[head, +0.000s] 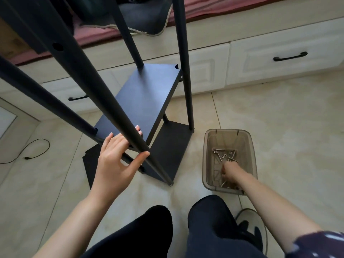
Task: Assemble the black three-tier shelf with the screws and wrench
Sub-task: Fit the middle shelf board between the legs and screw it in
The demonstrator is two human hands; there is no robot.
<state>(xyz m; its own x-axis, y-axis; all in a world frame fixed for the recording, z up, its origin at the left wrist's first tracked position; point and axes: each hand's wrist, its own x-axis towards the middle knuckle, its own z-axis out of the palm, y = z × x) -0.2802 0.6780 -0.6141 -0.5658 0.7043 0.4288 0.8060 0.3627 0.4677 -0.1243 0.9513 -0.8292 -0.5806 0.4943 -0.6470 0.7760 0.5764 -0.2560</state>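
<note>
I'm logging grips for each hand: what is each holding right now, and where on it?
The left hand rests open against the shelf's near black leg, low down, thumb beneath it. The right hand reaches among screws in the bin; any grip is hidden.

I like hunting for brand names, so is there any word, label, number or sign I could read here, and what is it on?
None can be read.
Dark garment on the bed: small print along its pale hem, too blurred to read.
Black shelf, plastic bin of screws and drawer fronts: no lettering visible.
</note>
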